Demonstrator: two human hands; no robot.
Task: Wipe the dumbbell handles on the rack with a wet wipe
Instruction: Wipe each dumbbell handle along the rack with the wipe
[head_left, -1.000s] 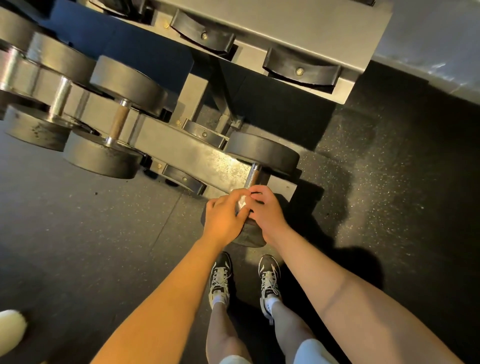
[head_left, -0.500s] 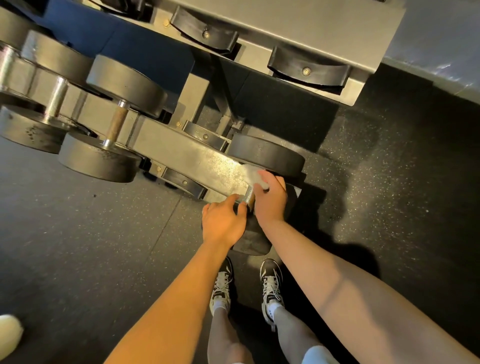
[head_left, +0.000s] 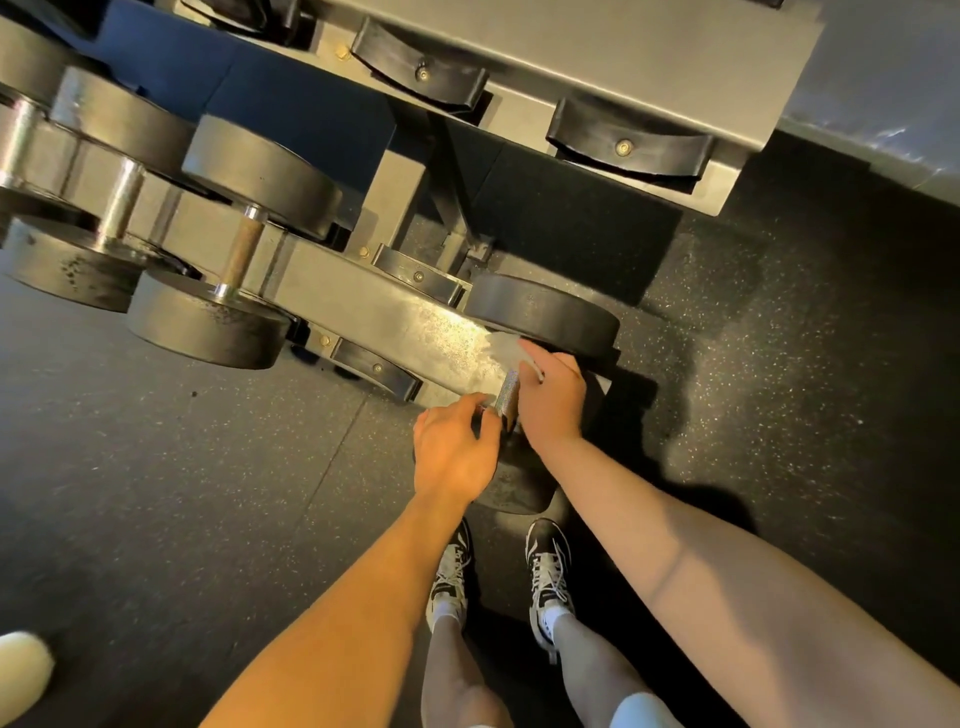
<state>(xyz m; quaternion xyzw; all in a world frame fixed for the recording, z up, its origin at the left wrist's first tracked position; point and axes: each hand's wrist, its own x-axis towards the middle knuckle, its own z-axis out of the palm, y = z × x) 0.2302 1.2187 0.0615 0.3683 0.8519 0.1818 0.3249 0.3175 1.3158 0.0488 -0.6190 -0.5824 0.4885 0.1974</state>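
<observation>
The dumbbell being cleaned sits at the right end of the lower rack (head_left: 395, 317), its knurled handle (head_left: 508, 392) running from the near weight, mostly hidden under the wrists, up and away to the far weight (head_left: 545, 317). That long axis is what the wiping stroke has to follow. The right hand (head_left: 550, 400) lies on the right side of the handle, toward its far end, fingers closed around the wet wipe (head_left: 506, 349), which bunches out pale just beyond the knuckles and close against the far weight. The left hand (head_left: 452, 447) sits at the near end on the left side, fingers curled loosely with the tips touching the bar near the collar; whether it truly grips or only steadies cannot be told. The bare metal showing between the two hands is the short stretch nearest the wipe, so the right hand seems the one to draw back along it toward the body. Further left, two more dumbbells wait, the closer with a brownish handle (head_left: 241, 254).
</observation>
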